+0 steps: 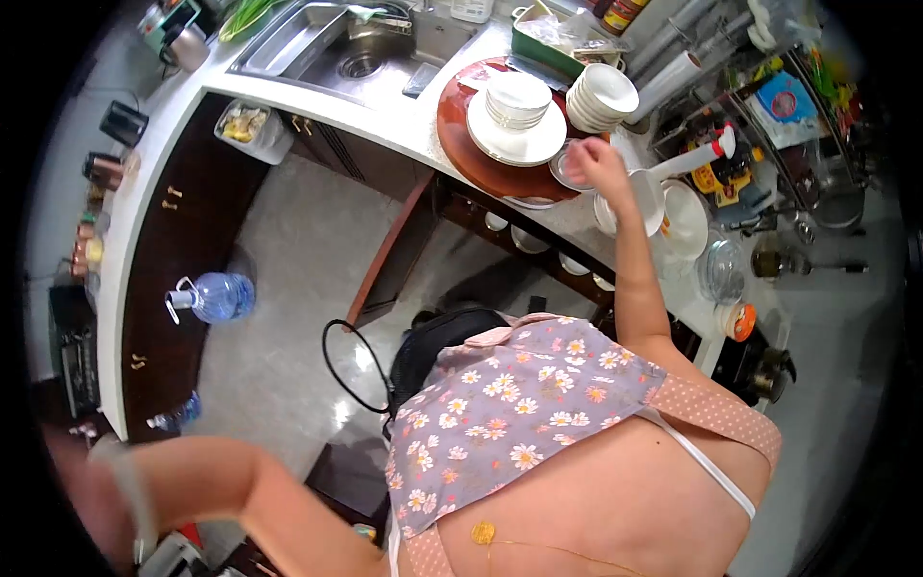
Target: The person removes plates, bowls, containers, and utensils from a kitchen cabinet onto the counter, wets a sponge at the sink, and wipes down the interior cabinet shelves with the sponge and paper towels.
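At the far left edge, my left hand (91,500) is blurred and dark, with a pale band at its wrist; its fingers cannot be made out. Over the right edge of a round red-brown board (457,139), my right hand (598,168) has curled, pressed-together fingers. They are beside a clear glass bowl (562,171), and whatever they hold is hidden. Small white bowls on a white plate (538,149) stand on the board. Another stack of white bowls (606,96) is just behind my right hand. Nearer the wall are a white pan (646,202) and a white bowl (685,221).
A steel sink (361,62) is set in the counter at the top. Below the counter, a cabinet door (392,255) stands open. A waste bin (255,135) hangs by the cabinets. A large water bottle (223,297) is at the left. Glass bowls (723,269) stand at the right.
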The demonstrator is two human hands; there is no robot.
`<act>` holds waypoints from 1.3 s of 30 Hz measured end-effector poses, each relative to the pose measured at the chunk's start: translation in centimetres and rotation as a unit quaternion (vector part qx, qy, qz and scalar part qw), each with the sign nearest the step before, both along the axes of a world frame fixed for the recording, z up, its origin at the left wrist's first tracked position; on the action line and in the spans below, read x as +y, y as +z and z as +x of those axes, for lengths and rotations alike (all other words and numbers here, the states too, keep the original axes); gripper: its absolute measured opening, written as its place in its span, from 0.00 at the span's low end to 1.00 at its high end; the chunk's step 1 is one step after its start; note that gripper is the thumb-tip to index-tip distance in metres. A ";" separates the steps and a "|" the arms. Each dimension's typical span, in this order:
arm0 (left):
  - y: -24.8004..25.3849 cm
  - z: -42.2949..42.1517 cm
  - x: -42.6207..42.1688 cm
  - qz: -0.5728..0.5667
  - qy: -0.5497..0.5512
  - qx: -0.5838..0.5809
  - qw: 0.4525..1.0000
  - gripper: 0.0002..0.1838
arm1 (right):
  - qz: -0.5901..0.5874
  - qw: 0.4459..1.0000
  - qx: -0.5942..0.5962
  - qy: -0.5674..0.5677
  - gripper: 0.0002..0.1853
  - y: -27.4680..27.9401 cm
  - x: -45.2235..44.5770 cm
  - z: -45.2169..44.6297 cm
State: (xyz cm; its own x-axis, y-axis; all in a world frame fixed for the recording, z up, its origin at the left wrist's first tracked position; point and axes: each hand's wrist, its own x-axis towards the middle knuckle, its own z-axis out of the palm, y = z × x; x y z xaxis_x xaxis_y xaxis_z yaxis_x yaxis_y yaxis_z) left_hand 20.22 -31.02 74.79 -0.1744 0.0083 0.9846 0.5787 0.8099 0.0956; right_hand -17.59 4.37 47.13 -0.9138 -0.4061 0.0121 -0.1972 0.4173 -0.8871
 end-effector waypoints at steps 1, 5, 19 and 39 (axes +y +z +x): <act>1.5 -0.3 1.4 -0.050 -0.009 0.019 0.999 0.21 | -0.009 0.999 0.007 0.032 0.14 3.5 -0.6 0.3; 3.2 -1.6 4.7 -0.134 -0.031 0.021 0.990 0.21 | -0.082 0.994 0.037 0.058 0.14 8.4 -4.4 0.5; 1.4 -3.1 -2.2 -0.076 0.062 0.048 0.994 0.20 | 0.153 0.965 0.175 0.126 0.06 6.2 -13.0 10.1; -2.5 -23.5 -17.0 -0.064 0.148 -0.010 0.987 0.19 | 0.372 0.925 -0.068 0.035 0.23 -21.8 -46.1 -30.9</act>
